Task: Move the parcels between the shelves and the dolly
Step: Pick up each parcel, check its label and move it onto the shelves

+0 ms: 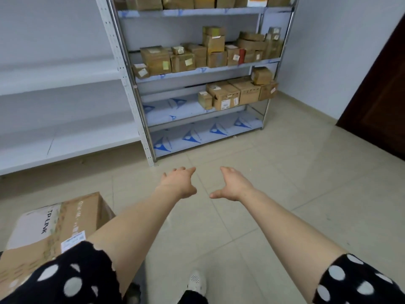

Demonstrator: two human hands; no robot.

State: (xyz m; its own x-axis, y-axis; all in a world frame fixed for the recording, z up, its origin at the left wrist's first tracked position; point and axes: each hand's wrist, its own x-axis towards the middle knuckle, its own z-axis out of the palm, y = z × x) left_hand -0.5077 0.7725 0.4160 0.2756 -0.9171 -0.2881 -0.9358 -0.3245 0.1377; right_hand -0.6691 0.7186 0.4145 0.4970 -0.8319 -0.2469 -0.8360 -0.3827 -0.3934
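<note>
Both arms stretch forward over the tiled floor. My left hand [178, 182] and my right hand [234, 183] are open, palms facing each other, holding nothing. Ahead stands a metal shelf unit [202, 70] with several brown cardboard parcels on its upper levels, such as a large parcel [223, 95] on the third level and a parcel [156, 59] above it. The two lowest levels are partly or fully bare. At my lower left lies a big TP-LINK cardboard box [54, 224], partly hidden by my left sleeve. The dolly itself cannot be made out.
A white shelf unit [61, 141] with no parcels stands at the left against the wall. A dark brown door [381, 102] is at the right. My white shoe [196, 284] shows at the bottom on beige floor tiles.
</note>
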